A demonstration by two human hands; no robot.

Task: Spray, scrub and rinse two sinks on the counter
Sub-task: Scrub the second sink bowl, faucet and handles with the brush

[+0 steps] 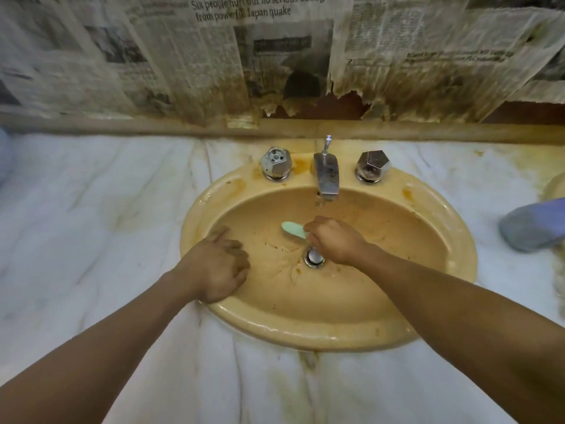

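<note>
Glossy oval sink (428, 301), smooth brush (293, 229)

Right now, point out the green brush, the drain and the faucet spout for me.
green brush (293, 229), head view, on its pale green back.
drain (314, 257), head view, on the metal stopper.
faucet spout (327, 175), head view, middle of the chrome spout.

A stained marble counter (101, 215) holds a yellow sink (360, 332); a blue bottle (533, 224) lies at right.
</note>
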